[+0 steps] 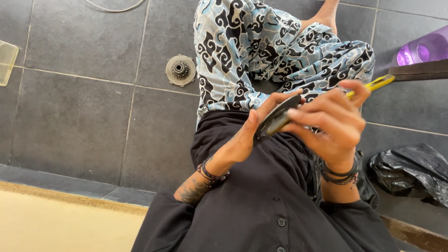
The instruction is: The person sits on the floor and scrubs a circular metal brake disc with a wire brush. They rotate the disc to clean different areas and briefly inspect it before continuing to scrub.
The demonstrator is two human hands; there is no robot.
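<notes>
Disc point(276, 119), dark and flat, one in number, was held edge-on in front of the black shirt point(261, 200), above the lap. It was pinched by the left hand point(254, 128): the thumb was laid along its near face and the fingers were curled behind its upper rim. The right hand point(333, 123) was closed loosely over the right end of the disc, its fingers bent and pressed close together, and one thin yellow-handled tool point(380, 83) was seen projecting from that grip, up and to the right of the disc. Whether the tool's tip touched the disc could not be told, since it was hidden by the fingers. Dark bead bracelets were worn on both wrists, below the disc.

Beyond the disc, two legs in blue patterned trousers point(242, 56) were stretched over the grey floor tiles point(74, 126). One toothed metal sprocket point(180, 70) was laid flat on the tiles well to the left of the disc, apart from the leg. One pale translucent container point(7, 60) was cut by the frame's left edge, far left of the disc. One crumpled black plastic bag point(410, 170) was set to the lower right of the disc, and one purple object point(424, 49) with a dark plank point(420, 71) beneath it was seen to the upper right. Open tile was left between the sprocket and the container; a tan step edge point(65, 198) bounded the floor to the lower left.
</notes>
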